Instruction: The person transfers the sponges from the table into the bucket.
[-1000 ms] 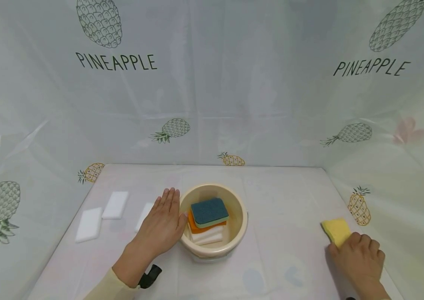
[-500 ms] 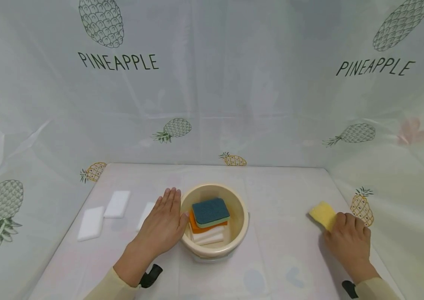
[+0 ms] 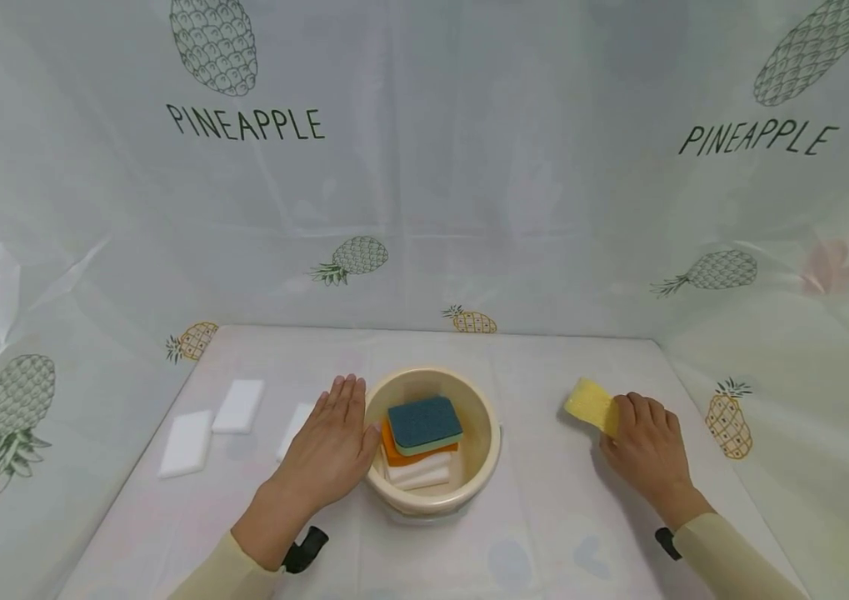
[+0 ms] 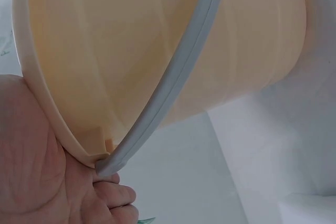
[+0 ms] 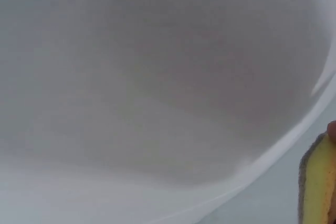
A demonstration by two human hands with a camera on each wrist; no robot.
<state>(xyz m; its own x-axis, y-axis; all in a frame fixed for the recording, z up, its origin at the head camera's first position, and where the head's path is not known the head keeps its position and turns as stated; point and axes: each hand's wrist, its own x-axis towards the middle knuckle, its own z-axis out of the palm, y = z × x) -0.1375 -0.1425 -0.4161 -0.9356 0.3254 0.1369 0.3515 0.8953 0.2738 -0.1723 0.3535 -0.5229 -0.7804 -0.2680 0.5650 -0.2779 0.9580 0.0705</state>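
A yellow sponge [image 3: 589, 404] is pinched between the right hand's [image 3: 649, 446] thumb and fingers, jutting toward the left hand [image 3: 330, 446]. That left hand, fingers straight and together, rests against a cream bucket [image 3: 431, 505] (its grey handle [image 4: 163, 87] shows by the fingers). Inside, just beside the left thumb, a dark teal sponge [image 3: 426, 423] lies over an orange piece [image 3: 391, 447] and white pieces [image 3: 420, 472]. On the left hand's outer side lie three white blocks [image 3: 187, 444], one partly hidden behind it.
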